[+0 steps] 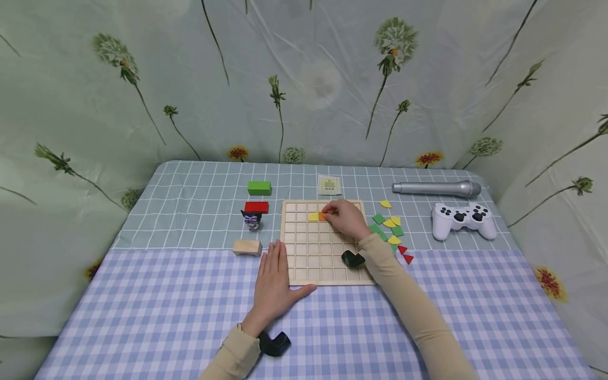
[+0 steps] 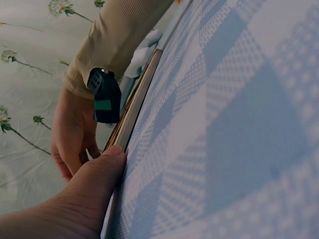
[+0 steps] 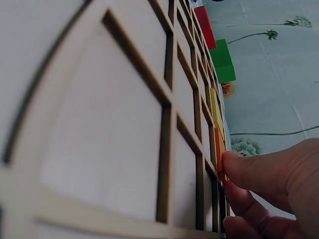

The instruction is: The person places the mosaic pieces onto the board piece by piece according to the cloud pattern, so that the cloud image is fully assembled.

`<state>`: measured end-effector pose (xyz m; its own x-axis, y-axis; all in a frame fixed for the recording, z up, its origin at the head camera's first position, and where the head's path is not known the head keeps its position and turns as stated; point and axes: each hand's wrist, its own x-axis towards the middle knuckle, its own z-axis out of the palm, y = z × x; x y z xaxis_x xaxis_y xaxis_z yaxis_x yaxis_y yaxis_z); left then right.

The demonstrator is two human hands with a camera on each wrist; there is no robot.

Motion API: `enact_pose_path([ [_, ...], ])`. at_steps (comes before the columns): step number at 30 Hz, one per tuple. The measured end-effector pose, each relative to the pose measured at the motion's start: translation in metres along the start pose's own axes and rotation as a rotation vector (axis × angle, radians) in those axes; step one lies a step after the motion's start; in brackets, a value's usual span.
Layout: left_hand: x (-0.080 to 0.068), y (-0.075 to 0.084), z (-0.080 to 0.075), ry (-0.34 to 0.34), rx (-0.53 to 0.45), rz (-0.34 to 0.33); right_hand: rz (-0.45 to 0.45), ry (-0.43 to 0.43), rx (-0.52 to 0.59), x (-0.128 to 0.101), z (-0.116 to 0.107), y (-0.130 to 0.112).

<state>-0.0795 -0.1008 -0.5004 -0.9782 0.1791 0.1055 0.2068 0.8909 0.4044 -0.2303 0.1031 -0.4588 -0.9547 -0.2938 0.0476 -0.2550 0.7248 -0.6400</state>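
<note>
A wooden grid board (image 1: 304, 252) with square cells lies on the cloth in the head view. My right hand (image 1: 345, 219) reaches over its upper part, thumb and fingertips pinching an orange tile (image 1: 322, 217). Just left of that tile, a yellow tile (image 1: 313, 217) sits in the grid. The right wrist view shows the thumb against the orange tile (image 3: 219, 149), close beside the yellow one (image 3: 216, 112). My left hand (image 1: 273, 285) lies flat at the board's lower left corner, fingers straight along the left side, thumb stretched along the front edge.
Loose green tiles (image 1: 378, 218), yellow tiles (image 1: 386, 203) and red triangles (image 1: 408, 259) lie right of the board. Beyond them are a microphone (image 1: 434, 188) and a game controller (image 1: 463, 220). Green (image 1: 259, 188), red (image 1: 256, 207) and wooden blocks (image 1: 247, 247), plus a figurine (image 1: 252, 221), stand left; a pattern card (image 1: 329, 184) lies behind.
</note>
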Motion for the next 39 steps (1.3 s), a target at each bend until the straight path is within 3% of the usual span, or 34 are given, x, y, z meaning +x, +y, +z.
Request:
enact_pose_path([
  [7, 0.001, 0.003, 0.001, 0.001, -0.006, 0.004, -0.053, 0.003, 0.029, -0.005, -0.011, 0.014],
  [14, 0.000, 0.003, 0.002, -0.007, -0.008, 0.010, -0.001, 0.124, 0.085, -0.022, -0.047, 0.046],
  [19, 0.000, 0.002, 0.001, 0.003, -0.007, 0.007, 0.041, 0.157, 0.029, -0.039, -0.072, 0.069],
  [24, -0.001, 0.001, 0.000, 0.009, -0.019, 0.011, 0.102, 0.132, -0.051, -0.058, -0.088, 0.081],
  [28, -0.001, 0.000, -0.001, 0.030, -0.016, 0.027, 0.135, 0.104, -0.094, -0.068, -0.096, 0.085],
  [35, 0.000, -0.001, -0.002, 0.033, -0.009, 0.033, 0.210, 0.139, -0.150, -0.077, -0.102, 0.094],
  [39, 0.000, 0.000, -0.001, 0.025, -0.010, 0.027, 0.220, 0.088, -0.179, -0.077, -0.104, 0.097],
])
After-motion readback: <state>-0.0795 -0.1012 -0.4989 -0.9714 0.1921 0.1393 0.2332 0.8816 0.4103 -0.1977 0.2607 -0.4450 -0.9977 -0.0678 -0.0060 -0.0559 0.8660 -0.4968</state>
